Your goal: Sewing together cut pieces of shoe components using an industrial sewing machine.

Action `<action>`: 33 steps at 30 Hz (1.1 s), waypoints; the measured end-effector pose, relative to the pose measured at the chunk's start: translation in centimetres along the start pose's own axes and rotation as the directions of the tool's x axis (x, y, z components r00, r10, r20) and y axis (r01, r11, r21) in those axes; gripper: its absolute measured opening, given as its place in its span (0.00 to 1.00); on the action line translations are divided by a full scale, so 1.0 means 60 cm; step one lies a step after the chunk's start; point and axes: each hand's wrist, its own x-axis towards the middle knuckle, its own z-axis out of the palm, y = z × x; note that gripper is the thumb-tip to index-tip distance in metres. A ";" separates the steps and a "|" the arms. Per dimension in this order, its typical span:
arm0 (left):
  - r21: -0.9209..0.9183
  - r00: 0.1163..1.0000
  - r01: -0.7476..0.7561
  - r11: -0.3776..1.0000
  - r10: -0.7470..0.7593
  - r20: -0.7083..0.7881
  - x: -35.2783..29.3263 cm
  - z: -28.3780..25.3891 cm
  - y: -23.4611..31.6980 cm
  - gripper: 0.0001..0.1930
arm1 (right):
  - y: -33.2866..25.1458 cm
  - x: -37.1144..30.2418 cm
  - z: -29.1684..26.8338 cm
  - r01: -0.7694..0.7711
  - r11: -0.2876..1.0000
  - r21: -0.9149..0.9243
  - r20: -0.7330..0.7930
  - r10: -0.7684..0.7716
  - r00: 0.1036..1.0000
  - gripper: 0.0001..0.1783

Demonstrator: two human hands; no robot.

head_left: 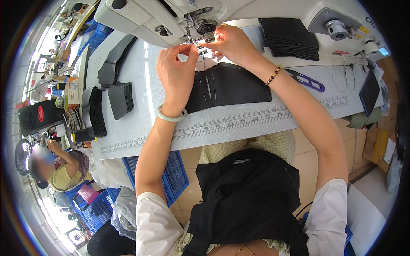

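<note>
Both hands meet at the needle area under the head of a white sewing machine [147,19]. The fingers of my left hand [176,79] are pinched just left of the needle. My right hand [235,46] reaches in from the other side, thumb and fingertips closed beside the presser foot. Whatever sits between the fingertips is too small to make out. Below them a flat black panel [243,87] with pale stitch-like marks lies on the table, partly behind my left wrist. Purple-handled thread snips [306,80] rest to the right of my right forearm.
Stacked black pieces lie at the right rear [290,38] and at left [121,100]. A printed ruler strip [232,124] runs along the table's front. A phone-like dark device [368,93] stands at the right edge. Blue crates [174,177] sit below; another person [70,170] works at far left.
</note>
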 end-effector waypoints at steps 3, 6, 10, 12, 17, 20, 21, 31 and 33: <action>-0.009 1.000 0.002 1.000 -0.002 -0.003 0.000 0.001 0.001 0.08 | 0.006 0.000 0.002 0.032 0.999 -0.035 -0.020 -0.033 0.999 0.16; 0.015 1.000 0.027 1.000 -0.027 0.012 -0.002 -0.002 0.000 0.08 | -0.010 -0.007 0.006 0.039 0.985 -0.166 -0.056 -0.049 0.997 0.15; 0.027 0.998 -0.062 0.998 0.062 -0.011 0.000 -0.001 -0.008 0.11 | -0.006 -0.009 0.004 0.079 0.988 -0.133 -0.078 -0.090 0.993 0.14; 0.002 0.999 -0.041 0.999 0.041 0.007 -0.001 0.001 -0.003 0.10 | 0.007 -0.009 -0.002 0.180 0.973 -0.147 -0.144 -0.201 0.969 0.13; -0.108 1.000 0.025 0.994 -0.024 0.009 -0.007 -0.002 -0.010 0.11 | -0.012 -0.020 -0.025 -0.096 0.992 0.082 -0.101 0.104 0.989 0.12; -0.140 1.000 -0.004 0.990 0.002 -0.017 -0.009 -0.004 -0.020 0.12 | -0.041 -0.040 -0.019 -0.168 0.808 0.565 -0.037 0.228 0.973 0.10; -0.150 1.000 -0.001 0.989 -0.002 -0.015 -0.009 -0.006 -0.023 0.13 | -0.050 -0.048 -0.017 -0.177 0.658 0.732 -0.047 0.308 0.950 0.10; -0.409 0.951 0.295 0.864 -0.225 0.212 -0.005 -0.018 -0.020 0.10 | -0.055 -0.097 -0.049 -0.370 0.740 0.561 0.196 0.315 0.929 0.09; -0.264 0.961 0.206 0.942 -0.143 0.238 -0.005 -0.037 -0.033 0.11 | -0.081 -0.109 -0.060 -0.419 0.874 0.245 0.347 0.324 0.880 0.10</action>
